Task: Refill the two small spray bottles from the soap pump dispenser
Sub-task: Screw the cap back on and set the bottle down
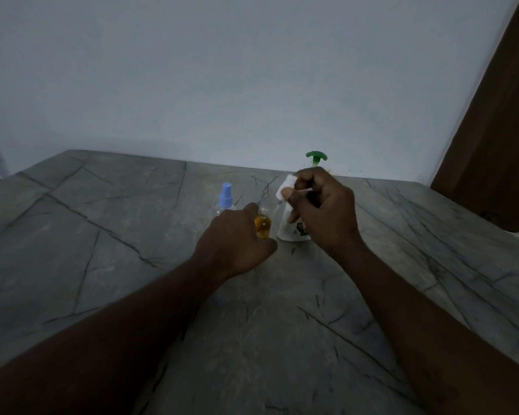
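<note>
My left hand [235, 238] grips a small uncapped spray bottle [263, 224] holding amber liquid, upright on the grey table [102, 265]. Just above and to its right, my right hand [321, 211] pinches a white spray cap [285, 187] with a thin tube hanging down towards the open bottle. Behind my right hand stands the white soap pump dispenser [292, 232] with a green pump head [316, 157], mostly hidden by the hand. A second small clear spray bottle with a blue cap [225, 199] stands behind my left hand.
A pale wall [252, 85] rises right behind the table's far edge. A brown door or panel [498, 139] stands at the far right. The light is dim.
</note>
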A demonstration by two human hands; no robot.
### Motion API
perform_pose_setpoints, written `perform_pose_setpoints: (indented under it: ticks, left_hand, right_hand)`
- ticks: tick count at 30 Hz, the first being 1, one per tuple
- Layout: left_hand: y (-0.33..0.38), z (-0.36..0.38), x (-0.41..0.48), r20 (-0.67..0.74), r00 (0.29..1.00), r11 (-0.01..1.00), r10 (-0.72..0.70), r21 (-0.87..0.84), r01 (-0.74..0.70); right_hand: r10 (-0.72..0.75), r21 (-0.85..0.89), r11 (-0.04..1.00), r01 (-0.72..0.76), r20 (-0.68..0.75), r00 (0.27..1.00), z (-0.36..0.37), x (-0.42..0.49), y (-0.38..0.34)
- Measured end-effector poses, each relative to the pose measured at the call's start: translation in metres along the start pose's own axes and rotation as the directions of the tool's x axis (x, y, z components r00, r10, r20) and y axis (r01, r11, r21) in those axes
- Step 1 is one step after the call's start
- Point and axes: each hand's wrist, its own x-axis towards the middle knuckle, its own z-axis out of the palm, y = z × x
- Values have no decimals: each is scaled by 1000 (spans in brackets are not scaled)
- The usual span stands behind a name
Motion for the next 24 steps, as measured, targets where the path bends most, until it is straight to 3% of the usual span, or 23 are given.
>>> perform_pose_setpoints:
  ticks: [5, 14, 18, 24]
  left_hand:
    - [2, -1, -1, 29, 1000, 1000, -11, -12, 12]
    - [2, -2, -1, 38, 999, 1000, 6, -30, -5]
    - [1, -1, -1, 34, 999, 999, 9, -34, -8]
    - [1, 4, -1, 28, 999, 998, 28, -65, -27]
  right_hand:
    - [131, 288, 953, -91, -122, 984, -2, 5, -8]
    - [231, 476, 873, -110, -204, 951, -4, 10, -8]
    - [229, 418, 898, -140, -172, 958, 0, 9, -2]
    - [124, 187, 973, -133, 58, 991, 13, -3, 12]
